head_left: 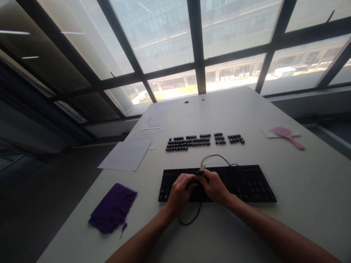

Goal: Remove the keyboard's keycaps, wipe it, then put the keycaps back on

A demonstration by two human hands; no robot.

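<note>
A black keyboard [255, 182] lies on the white table, with several key spots dark and hard to make out. Over its middle, my left hand [181, 188] and my right hand [215, 186] meet with fingers pinched together. Between the fingertips is a small dark bundle of the keyboard's black cable [215, 156], with a pale, thin piece [203, 166] sticking up that I cannot name. One loop of the cable runs behind the hands, and another curves out below the keyboard's front edge.
Removed black keycaps [197, 142] stand in rows behind the keyboard. Printed papers [126, 155] lie at the left, and a purple cloth [113, 208] at the front left. A pink hairbrush [287, 137] rests partly on clear plastic at the right. Windows border the table's far end.
</note>
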